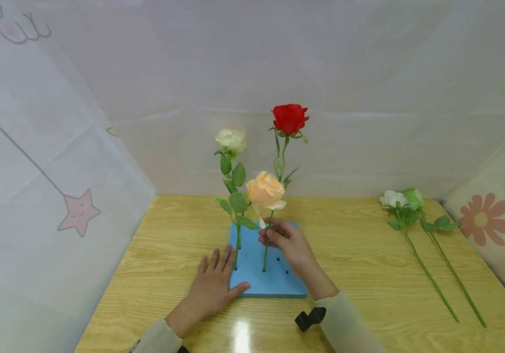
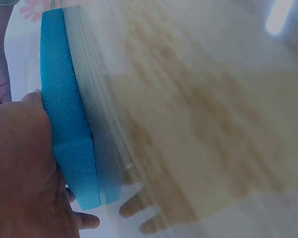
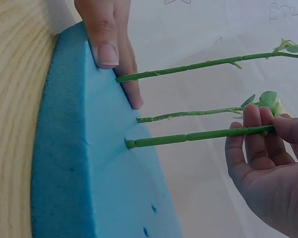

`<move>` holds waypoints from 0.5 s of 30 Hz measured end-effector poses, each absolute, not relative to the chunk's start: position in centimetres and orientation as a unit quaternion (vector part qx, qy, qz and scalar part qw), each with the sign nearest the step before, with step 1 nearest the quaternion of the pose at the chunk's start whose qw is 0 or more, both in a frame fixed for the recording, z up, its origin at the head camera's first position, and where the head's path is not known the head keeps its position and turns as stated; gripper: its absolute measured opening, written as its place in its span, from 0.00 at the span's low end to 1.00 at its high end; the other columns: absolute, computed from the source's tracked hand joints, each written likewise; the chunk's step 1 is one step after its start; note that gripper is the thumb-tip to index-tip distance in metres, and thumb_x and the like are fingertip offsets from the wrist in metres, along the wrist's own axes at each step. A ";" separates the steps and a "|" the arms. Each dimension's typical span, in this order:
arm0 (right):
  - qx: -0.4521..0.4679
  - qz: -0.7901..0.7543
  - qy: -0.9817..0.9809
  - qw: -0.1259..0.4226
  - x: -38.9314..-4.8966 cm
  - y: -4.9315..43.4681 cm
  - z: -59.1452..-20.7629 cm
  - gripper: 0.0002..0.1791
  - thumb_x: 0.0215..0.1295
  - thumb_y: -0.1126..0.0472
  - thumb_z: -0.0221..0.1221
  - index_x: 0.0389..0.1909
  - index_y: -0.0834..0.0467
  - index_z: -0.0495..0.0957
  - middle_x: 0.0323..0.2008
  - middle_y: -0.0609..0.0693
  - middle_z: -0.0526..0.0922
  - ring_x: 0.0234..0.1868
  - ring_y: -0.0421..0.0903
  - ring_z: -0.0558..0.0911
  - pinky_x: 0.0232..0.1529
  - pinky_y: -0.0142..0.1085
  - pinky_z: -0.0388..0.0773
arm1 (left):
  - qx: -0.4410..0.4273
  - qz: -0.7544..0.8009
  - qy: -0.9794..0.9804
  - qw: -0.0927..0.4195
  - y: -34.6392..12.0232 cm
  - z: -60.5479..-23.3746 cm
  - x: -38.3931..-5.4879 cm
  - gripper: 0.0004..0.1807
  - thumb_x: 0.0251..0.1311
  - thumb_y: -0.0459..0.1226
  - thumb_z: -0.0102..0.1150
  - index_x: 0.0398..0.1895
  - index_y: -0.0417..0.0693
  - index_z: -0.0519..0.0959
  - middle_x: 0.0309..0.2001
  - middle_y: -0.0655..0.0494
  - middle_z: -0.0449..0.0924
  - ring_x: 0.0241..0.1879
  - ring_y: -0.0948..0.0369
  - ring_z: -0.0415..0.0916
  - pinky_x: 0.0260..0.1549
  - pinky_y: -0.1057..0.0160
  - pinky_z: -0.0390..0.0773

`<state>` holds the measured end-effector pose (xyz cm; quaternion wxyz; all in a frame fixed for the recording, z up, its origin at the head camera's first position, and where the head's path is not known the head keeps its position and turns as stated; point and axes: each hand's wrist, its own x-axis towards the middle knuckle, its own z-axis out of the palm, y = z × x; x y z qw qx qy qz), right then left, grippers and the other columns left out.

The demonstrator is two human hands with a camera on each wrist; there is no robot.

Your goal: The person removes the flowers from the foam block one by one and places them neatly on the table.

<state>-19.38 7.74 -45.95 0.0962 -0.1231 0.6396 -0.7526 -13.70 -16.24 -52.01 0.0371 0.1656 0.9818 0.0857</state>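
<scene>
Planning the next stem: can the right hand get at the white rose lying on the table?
Likely yes, once the right hand lets go of the peach rose stem it pinches; nothing visible blocks its way to the white rose.

Pale beige sleeves (image 1: 352, 327) end at bare hands (image 1: 211, 288), the right cuff (image 1: 332, 305) bearing a small black angular block (image 1: 309, 319) and the left sleeve (image 1: 159, 337) a dark marking (image 1: 134, 346).

A blue block (image 1: 274, 284) is borne by the wood-grained table (image 1: 168, 235) against the left hand (image 1: 214, 284); two loose flowers (image 1: 393, 198) are laid right of the right hand (image 1: 294, 247).
</scene>
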 end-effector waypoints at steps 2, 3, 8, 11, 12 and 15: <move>-0.123 -0.756 0.637 0.091 -19.5 7.9 -45.7 0.17 0.75 0.64 0.57 0.62 0.59 0.77 0.49 0.64 0.83 0.47 0.50 0.86 0.56 0.50 0.81 | 0.164 0.084 0.982 0.041 -16.2 -51.9 -13.7 0.54 0.66 0.74 0.36 0.83 0.49 0.45 0.82 0.50 0.40 0.79 0.40 0.44 0.72 0.33 0.47; -0.123 -0.757 0.635 0.089 -19.5 8.0 -45.5 0.16 0.75 0.65 0.57 0.61 0.59 0.77 0.49 0.64 0.83 0.47 0.50 0.86 0.56 0.49 0.81 | 0.164 0.084 0.982 0.041 -16.2 -51.8 -13.7 0.54 0.66 0.74 0.36 0.83 0.49 0.45 0.82 0.50 0.40 0.79 0.40 0.44 0.72 0.33 0.47; -0.127 -0.765 0.627 0.072 -19.7 8.5 -44.8 0.17 0.76 0.65 0.56 0.63 0.62 0.76 0.47 0.64 0.81 0.46 0.50 0.86 0.55 0.47 0.82 | 0.163 0.085 0.982 0.040 -16.3 -51.9 -13.8 0.54 0.65 0.74 0.35 0.83 0.50 0.45 0.83 0.50 0.40 0.79 0.40 0.44 0.72 0.33 0.47; -0.125 -0.768 0.624 0.064 -19.8 8.8 -44.5 0.18 0.76 0.66 0.56 0.63 0.62 0.75 0.48 0.66 0.81 0.45 0.50 0.86 0.54 0.47 0.82 | 0.163 0.086 0.982 0.042 -16.3 -51.9 -13.8 0.54 0.65 0.74 0.35 0.83 0.51 0.45 0.83 0.50 0.40 0.79 0.40 0.44 0.72 0.33 0.47; -0.123 -0.769 0.624 0.063 -19.8 9.0 -44.4 0.18 0.76 0.66 0.56 0.63 0.62 0.75 0.49 0.68 0.81 0.44 0.49 0.86 0.54 0.47 0.83 | 0.165 0.088 0.982 0.040 -16.3 -52.0 -13.8 0.54 0.65 0.74 0.35 0.83 0.50 0.45 0.82 0.50 0.41 0.79 0.40 0.44 0.72 0.33 0.47; -0.116 -0.769 0.626 0.059 -19.8 9.4 -44.2 0.18 0.76 0.66 0.56 0.63 0.61 0.75 0.50 0.71 0.80 0.43 0.49 0.87 0.52 0.47 0.83 | 0.168 0.089 0.981 0.037 -16.3 -52.1 -13.8 0.54 0.66 0.74 0.36 0.83 0.49 0.45 0.82 0.49 0.41 0.79 0.39 0.44 0.72 0.33 0.47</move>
